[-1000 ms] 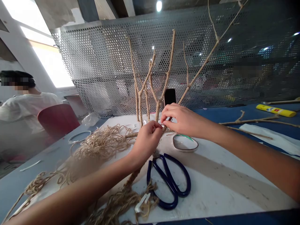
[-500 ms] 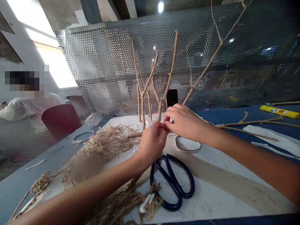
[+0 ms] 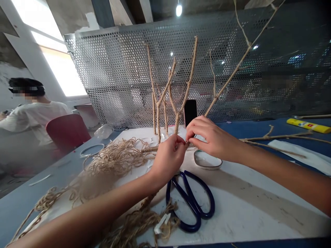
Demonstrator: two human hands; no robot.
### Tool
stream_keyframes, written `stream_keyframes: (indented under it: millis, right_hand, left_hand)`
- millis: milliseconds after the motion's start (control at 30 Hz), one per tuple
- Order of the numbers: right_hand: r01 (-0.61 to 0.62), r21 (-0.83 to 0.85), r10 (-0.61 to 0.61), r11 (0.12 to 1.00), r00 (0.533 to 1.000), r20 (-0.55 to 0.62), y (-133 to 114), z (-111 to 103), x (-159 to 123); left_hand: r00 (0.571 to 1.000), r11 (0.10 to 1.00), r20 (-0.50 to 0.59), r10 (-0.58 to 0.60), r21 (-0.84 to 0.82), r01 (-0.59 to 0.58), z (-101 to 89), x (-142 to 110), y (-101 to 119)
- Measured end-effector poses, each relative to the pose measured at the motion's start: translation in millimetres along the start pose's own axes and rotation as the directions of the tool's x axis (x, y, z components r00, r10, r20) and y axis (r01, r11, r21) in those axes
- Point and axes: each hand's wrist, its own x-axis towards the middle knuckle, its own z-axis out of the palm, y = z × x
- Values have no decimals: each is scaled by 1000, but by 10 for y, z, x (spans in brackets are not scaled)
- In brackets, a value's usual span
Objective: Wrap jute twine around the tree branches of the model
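Note:
My left hand is closed around a bare branch, which slants from lower left, through the hand, up to the far right. Close beside it, the fingertips of my right hand are pinched together at the same branch; what they hold is too small to make out. Scissors with dark blue handles lie below my left hand, their blades hidden. Behind my hands stand several upright branches that look wrapped in twine. A loose heap of twine lies to the left, with more twine strands at the front.
A white oval ring lies below my right hand, and another ring at the left. Behind stand a phone and a perforated metal screen. At right are a yellow tube and a forked branch. A person sits far left.
My right hand has shifted slightly right, its fingertips now a little apart from my left hand. The left hand keeps its grip, and the slanting branch has moved slightly right.

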Motion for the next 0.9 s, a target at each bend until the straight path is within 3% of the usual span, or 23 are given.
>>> stream_keyframes:
  millis: [200, 300, 467, 667, 900]
  right_hand:
    - [211, -236, -224, 949, 974, -31, 75, 70, -114]
    - [243, -329, -266, 912, 963, -27, 98, 112, -164]
    - [219, -299, -242, 929, 969, -41, 86, 137, -290]
    - [35, -261, -93, 965, 972, -216, 35, 113, -289]
    - [42, -335, -73, 941, 994, -81, 86, 67, -101]
  left_hand:
    - [1000, 1000, -13, -3, -14, 3, 2, -1, -43]
    - [1000, 1000, -18, -13, -20, 12, 2, 4, -49]
    - [1000, 999, -20, 4, -33, -5, 1, 8, -40]
    - [1000, 999, -22, 3, -40, -4, 2, 5, -48]
    - [1000, 1000, -8, -5, -31, 5, -8, 9, -33]
